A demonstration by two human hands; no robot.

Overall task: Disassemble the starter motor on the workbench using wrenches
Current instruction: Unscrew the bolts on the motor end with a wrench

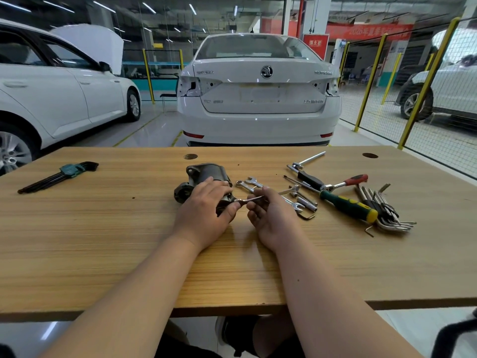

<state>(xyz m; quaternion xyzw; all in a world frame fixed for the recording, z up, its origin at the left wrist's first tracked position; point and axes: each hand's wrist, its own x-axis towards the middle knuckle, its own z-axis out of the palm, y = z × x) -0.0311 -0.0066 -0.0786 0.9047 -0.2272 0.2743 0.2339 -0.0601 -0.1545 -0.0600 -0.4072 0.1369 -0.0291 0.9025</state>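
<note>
Head view: starter motor (206, 177) lies on the wooden table (103, 241) at frame centre. Left hand (206, 215) rests over the motor's near end, fingers (219, 187) closed around the body. Right hand (273, 218), just right of it, pinches a small wrench (249, 199) between thumb and fingers; the wrench head meets the motor by the left thumb. Loose wrenches (247, 184), a green-handled screwdriver (348, 206) and a ratchet (346, 182) lie at centre right. A hex key set (64, 174) lies at left, well apart.
</note>
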